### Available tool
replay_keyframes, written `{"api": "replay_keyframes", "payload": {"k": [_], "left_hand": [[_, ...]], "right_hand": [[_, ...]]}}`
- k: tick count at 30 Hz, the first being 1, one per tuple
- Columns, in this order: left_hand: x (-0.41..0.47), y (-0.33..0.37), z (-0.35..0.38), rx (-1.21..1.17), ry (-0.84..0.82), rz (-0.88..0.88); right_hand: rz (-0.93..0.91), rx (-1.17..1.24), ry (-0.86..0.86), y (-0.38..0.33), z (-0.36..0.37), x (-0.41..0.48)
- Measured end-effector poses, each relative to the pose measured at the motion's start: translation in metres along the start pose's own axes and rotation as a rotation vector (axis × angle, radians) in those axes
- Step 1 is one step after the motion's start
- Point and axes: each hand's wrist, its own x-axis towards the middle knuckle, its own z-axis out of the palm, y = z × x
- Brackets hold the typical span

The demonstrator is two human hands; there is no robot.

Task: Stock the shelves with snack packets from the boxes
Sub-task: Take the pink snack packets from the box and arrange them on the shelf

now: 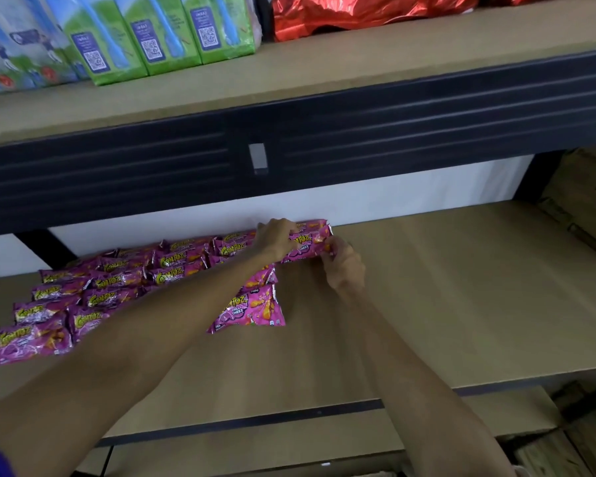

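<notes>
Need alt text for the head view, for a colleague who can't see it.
The left hand and right hand grip one pink snack packet at the back of the lower shelf, at the right end of rows of matching packets. The upper shelf carries green cartons and red foil bags.

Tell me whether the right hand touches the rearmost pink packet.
Touching. Head view shows the right hand pinching the rearmost pink packet at its right end.

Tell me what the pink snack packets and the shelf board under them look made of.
The pink snack packets: thin glossy plastic film, judging by crinkles and highlights. The shelf board: matte tan, likely fibreboard or laminate; no grain or shine visible.
</notes>
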Motion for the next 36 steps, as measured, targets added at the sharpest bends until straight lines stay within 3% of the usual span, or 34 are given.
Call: {"api": "replay_keyframes", "payload": {"k": [10, 20, 29, 36], "left_hand": [[0.002, 0.002, 0.000, 0.167, -0.013, 0.010], [-0.023, 0.012, -0.001, 0.176, 0.067, 0.072], [-0.122, 0.056, -0.013, -0.017, 0.303, 0.126], [-0.225, 0.076, -0.009, -0.140, 0.160, -0.057]], "right_hand": [[-0.035, -0.003, -0.022, 0.002, -0.001, -0.002], [-0.049, 0.053, -0.091, -0.009, -0.027, -0.025], [-0.172, 0.100, -0.145, -0.023, -0.073, -0.086], [-0.284, 0.055, -0.238, -0.023, -0.097, -0.158]]}}
